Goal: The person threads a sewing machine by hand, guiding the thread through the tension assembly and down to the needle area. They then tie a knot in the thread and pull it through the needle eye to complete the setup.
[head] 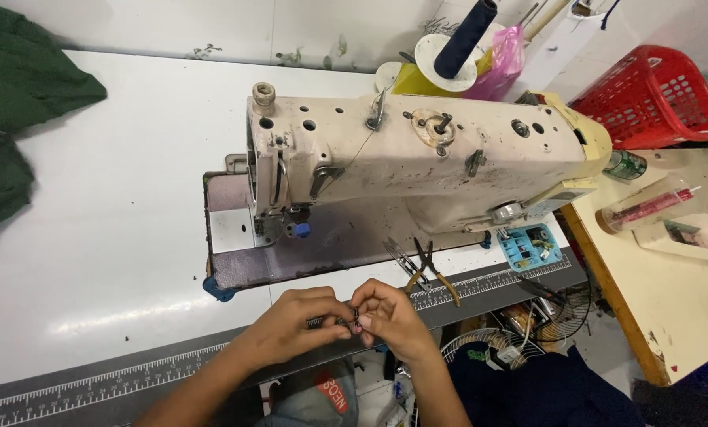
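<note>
— White laminate table (pixel 117 205) fills most of the view, with a grey printed ruler strip (pixel 93 383) along its near edge. What sits on it?

— Biggest is a worn cream industrial sewing machine (pixel 417 158), its body stained and chipped, on a dark bed plate let into the table. Dark green fabric (pixel 14 103) is heaped at the far left corner. A red plastic basket (pixel 654 95) stands off to the right, behind a yellowish side table (pixel 662 308).

— And the hands?

— Both meet at the near edge, just in front of the machine bed. The left hand (pixel 291 324) and the right hand (pixel 389 316) are curled nearly closed, fingertips pinched together on a small dark metal part (pixel 355 320). It looks blackish with a reddish spot, but it is too small and too covered by the fingers to tell its exact kind.

— Anything close by?

— Yellow-handled pliers (pixel 433 277) lie just beyond the right hand, beside metal tweezers (pixel 401 257), both on the ruler strip and bed edge. A small turquoise parts tray (pixel 528 247) sits further right. A navy thread cone (pixel 465 35) stands on a white disc behind the machine, next to a pink plastic bag (pixel 508 51).

— Does anything block the view?

— Only the fingers themselves, which hide most of the part.
</note>
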